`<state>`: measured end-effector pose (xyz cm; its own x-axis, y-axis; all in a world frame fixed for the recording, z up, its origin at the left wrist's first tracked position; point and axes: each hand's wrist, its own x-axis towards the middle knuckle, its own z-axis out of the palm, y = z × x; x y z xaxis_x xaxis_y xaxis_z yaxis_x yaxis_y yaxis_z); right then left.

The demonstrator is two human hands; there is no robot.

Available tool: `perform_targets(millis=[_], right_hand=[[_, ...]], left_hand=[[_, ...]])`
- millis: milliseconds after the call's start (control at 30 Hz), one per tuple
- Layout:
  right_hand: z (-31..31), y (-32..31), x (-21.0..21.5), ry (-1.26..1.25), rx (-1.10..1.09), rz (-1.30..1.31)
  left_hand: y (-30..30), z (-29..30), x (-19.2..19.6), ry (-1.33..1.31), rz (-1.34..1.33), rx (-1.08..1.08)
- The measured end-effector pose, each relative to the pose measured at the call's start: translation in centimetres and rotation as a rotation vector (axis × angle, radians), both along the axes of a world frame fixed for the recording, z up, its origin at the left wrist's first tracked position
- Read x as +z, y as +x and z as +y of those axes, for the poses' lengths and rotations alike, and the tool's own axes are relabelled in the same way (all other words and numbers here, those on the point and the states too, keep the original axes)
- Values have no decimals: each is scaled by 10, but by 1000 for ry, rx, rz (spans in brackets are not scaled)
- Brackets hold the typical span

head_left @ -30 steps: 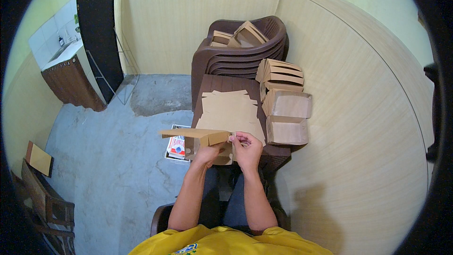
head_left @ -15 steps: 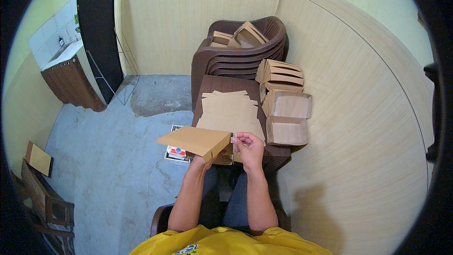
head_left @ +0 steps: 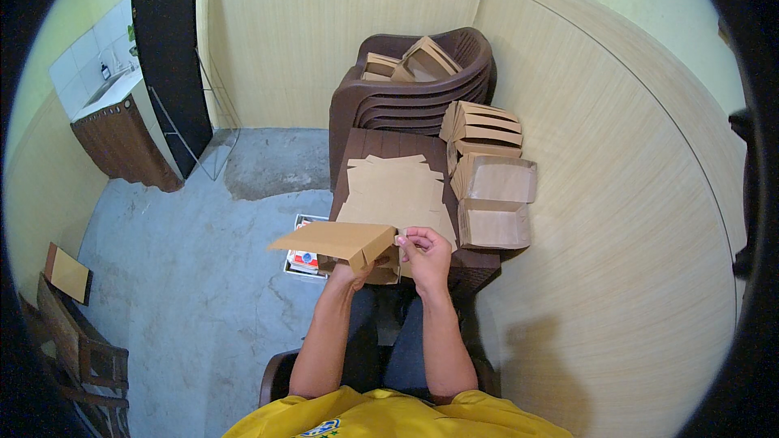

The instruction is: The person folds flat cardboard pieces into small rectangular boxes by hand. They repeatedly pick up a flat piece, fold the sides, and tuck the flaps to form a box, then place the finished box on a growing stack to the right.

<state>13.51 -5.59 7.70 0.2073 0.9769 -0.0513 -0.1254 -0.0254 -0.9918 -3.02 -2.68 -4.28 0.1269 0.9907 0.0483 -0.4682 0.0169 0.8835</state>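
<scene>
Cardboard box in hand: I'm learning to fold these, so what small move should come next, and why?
Probably press the cardboard box together at its right corner, since the fingers of the right hand pinch there, while the left hand sits beneath the raised panel.

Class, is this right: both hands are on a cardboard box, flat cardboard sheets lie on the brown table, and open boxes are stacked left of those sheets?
One slip: the open boxes are stacked to the right of the flat sheets, as the head view shows. The rest is correct.
</scene>
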Motion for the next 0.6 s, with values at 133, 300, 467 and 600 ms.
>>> perform_targets(millis=[133,300,467,600], right_hand=[[1,-1,-2,7,-21,-12],[2,-1,-7,16,-31,15],[1,-6,-11,89,1,-18],[2,-9,-15,138,-14,-77]], left_hand=[[-1,2,-1,-49,-71,-18],[1,-2,7,-196,-196,4],[9,-3,13,-165,66,115],[13,2,12,-220,-1,81]])
